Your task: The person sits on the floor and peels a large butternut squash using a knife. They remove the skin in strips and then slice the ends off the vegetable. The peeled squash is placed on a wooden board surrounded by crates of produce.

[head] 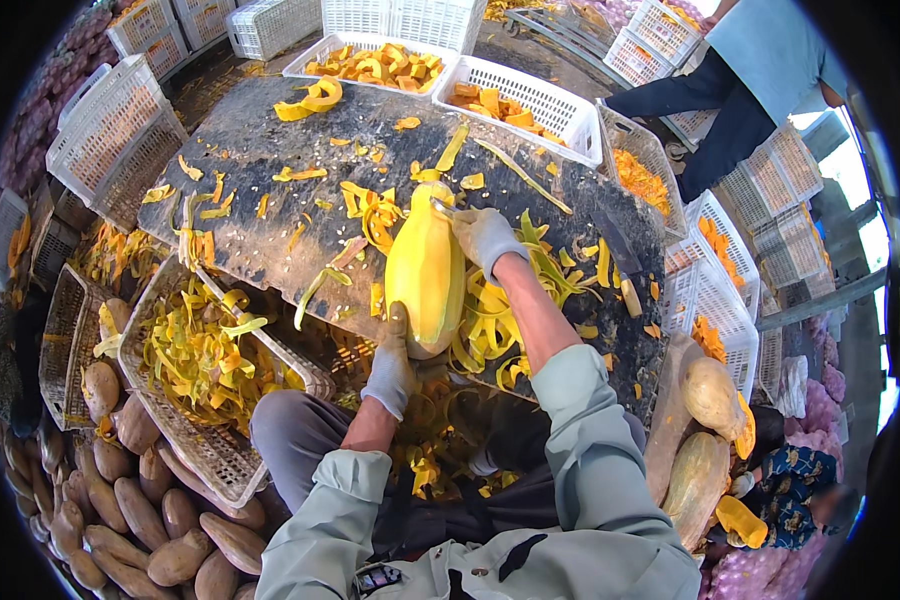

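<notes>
A long, mostly peeled yellow squash (424, 274) lies on a dark, worn work board (259, 161), its neck pointing away from me. Gloved, my left hand (390, 366) grips its near end, thumb on top and fingers partly hidden beneath. My right hand (487, 238), also in a glove, holds a small metal peeling tool (442, 205) against the neck; its handle is hidden in the fist. Some greenish skin shows at the squash's near end. Curled peel strips (495, 319) are heaped to the right of the squash, with an orange clump of scraps (373, 216) to its left.
A cleaver (616, 241) with a wooden handle lies at the board's right. Crates of cut squash (521, 112) line the far edge. A peel-filled crate (217, 480) stands left, above whole squashes (139, 514). Two other people (765, 60) are at right, one handling squash.
</notes>
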Demonstrator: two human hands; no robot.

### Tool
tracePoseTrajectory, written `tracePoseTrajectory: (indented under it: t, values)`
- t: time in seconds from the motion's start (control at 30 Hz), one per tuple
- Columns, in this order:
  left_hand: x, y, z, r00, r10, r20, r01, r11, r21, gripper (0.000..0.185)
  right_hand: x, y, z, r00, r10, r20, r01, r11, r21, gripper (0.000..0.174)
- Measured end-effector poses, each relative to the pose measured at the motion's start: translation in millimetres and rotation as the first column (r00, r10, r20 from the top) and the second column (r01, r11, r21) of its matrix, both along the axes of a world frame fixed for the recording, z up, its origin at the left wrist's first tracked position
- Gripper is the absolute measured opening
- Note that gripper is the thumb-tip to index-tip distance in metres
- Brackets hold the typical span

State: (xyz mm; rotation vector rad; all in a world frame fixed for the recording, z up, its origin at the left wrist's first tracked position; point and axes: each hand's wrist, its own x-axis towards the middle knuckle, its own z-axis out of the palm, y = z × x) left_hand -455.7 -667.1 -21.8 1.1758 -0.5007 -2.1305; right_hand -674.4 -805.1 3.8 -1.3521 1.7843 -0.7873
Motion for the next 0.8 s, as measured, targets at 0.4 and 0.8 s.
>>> tracePoseTrajectory:
  t: [0.4, 0.8]
  values:
    - [-11, -1, -3, 0.97, 0.223, -0.098, -0.231, 0.969, -0.083, 0.087, 95, 286, 46, 0.944, 0.02, -0.328, -0.06, 0.992, -0.111, 0.041]
    - [9, -9, 5, 0.978, 0.123, -0.167, -0.076, 0.963, 0.259, 0.098, -7, 18, 39, 0.943, -0.073, -0.325, 0.026, 0.989, -0.146, 0.032]
